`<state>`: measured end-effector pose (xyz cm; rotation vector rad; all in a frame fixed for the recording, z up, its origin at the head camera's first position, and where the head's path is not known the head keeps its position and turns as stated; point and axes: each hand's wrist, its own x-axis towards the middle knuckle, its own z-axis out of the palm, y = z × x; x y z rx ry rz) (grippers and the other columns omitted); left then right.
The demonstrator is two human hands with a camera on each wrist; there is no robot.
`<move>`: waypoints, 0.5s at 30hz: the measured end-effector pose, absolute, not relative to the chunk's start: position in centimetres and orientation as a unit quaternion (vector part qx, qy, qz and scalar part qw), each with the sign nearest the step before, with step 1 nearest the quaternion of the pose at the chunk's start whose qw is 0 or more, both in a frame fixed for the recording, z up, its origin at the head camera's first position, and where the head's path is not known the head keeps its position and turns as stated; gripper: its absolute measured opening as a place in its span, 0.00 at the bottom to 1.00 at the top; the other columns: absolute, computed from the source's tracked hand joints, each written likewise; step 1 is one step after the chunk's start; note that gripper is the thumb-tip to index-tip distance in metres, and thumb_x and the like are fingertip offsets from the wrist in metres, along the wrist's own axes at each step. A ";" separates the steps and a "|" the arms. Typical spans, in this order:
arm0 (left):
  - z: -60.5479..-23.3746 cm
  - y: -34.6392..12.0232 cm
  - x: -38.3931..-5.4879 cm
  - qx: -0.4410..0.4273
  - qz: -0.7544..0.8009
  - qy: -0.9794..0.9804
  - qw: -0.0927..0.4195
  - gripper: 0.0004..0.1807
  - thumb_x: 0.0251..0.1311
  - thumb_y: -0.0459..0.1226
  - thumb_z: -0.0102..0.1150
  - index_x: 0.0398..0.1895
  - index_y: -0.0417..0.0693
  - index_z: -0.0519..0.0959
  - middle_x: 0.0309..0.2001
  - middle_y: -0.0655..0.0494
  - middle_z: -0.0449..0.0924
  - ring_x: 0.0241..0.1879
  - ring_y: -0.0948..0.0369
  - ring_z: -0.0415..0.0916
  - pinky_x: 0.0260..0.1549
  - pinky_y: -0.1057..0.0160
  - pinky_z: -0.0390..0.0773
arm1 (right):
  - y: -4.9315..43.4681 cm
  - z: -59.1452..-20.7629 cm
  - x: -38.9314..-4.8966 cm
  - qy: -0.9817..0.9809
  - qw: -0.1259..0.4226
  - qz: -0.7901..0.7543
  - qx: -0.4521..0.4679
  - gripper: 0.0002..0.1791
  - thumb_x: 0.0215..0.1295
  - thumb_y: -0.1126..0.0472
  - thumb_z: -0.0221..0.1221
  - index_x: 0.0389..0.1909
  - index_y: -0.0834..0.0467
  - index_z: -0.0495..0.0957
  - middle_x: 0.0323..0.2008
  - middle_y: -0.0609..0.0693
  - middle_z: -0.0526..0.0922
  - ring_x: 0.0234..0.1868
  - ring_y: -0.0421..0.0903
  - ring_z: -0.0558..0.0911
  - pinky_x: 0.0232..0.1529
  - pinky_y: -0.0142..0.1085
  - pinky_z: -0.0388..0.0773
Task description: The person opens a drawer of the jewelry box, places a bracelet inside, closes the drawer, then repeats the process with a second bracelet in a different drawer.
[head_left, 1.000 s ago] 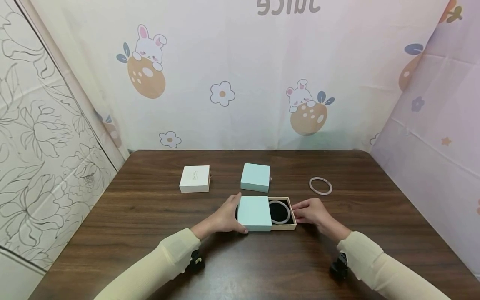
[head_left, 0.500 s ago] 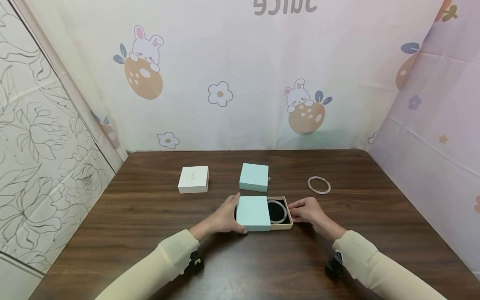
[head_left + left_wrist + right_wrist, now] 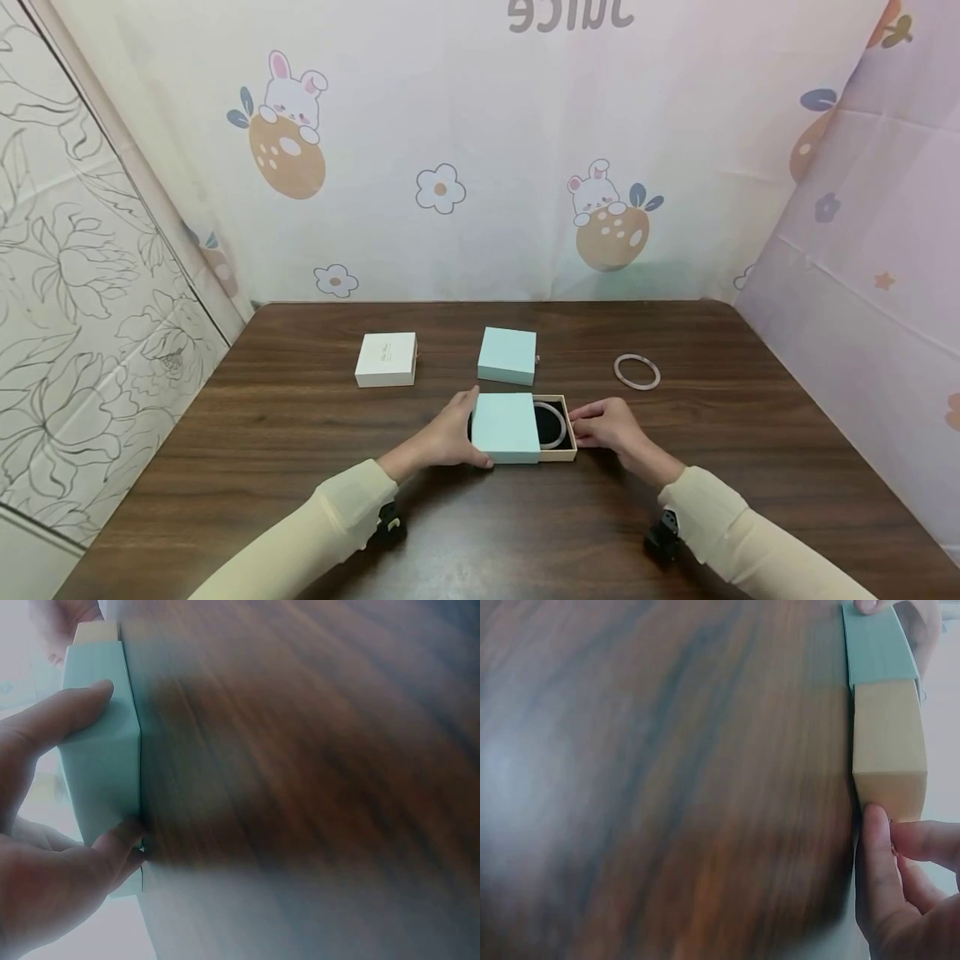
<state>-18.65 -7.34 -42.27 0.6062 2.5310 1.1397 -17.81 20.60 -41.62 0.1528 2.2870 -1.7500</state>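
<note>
A pale mint slide-out box (image 3: 506, 425) lies on the table with its cream drawer (image 3: 558, 455) partly out to the right. Inside the drawer a pale bangle (image 3: 563, 425) rests on black padding, its left part hidden under the mint sleeve. My left hand (image 3: 448, 432) grips the sleeve from the left, thumb on the front side in the left wrist view. At the drawer's right end is my right hand (image 3: 611, 429); its fingertips (image 3: 876, 817) press the end face, close together. Whether they also pinch a small pull tab there is unclear.
Behind stand a white lidded box (image 3: 386, 360) on the left and a second mint box (image 3: 507, 356) in the middle. Another pale bangle (image 3: 617, 372) lies flat at the back right. A patterned curtain (image 3: 480, 242) hangs behind the dark wooden table (image 3: 480, 533).
My right hand has moved left, and the drawer has slid farther into the mint sleeve, covering more of the bangle. My left hand keeps its grip on the sleeve.
</note>
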 end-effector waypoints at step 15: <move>-42.5 -7.4 -18.7 0.209 0.396 0.882 0.148 0.66 0.47 0.35 0.83 0.81 0.25 0.46 0.78 0.29 0.55 0.75 0.38 0.61 0.71 0.41 0.67 | 18.6 -41.8 -18.1 0.792 0.131 -0.594 0.049 0.14 0.66 0.79 0.57 0.49 0.85 0.79 0.27 0.51 0.86 0.25 0.37 0.84 0.32 0.33 0.86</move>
